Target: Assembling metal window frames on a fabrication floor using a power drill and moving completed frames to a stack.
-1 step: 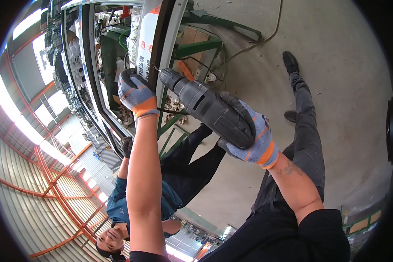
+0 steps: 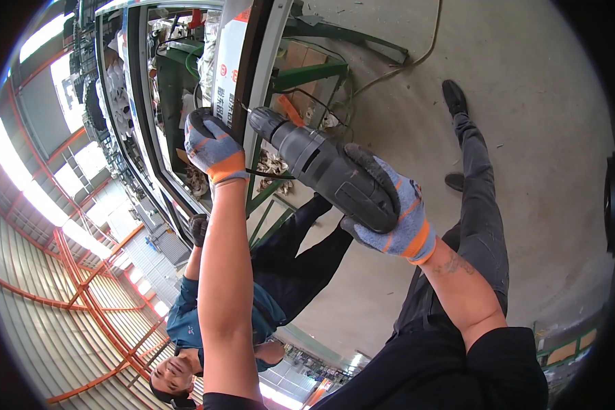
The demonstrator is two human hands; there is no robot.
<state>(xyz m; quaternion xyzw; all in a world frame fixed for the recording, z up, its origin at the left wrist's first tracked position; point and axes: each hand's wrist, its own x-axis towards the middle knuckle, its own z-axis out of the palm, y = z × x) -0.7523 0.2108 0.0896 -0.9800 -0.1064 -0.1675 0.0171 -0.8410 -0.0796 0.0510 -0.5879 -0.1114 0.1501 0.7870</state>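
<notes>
My left hand point(image 2: 215, 147) is bent, left forearm point(image 2: 227, 273) stretched straight behind its fingers; my right hand point(image 2: 406, 215) clasps firmly, right forearm point(image 2: 461, 290) slanting back from its fingers.

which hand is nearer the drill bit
Left: the left hand is on the frame, close to the drill bit; the right hand is farther back, holding the drill.

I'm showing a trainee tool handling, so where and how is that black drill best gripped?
Probably around the thick rear of the drill, coming from the right, as the right hand does: the body narrows leftward to the chuck and thin bit, pointing toward the frame.
</notes>
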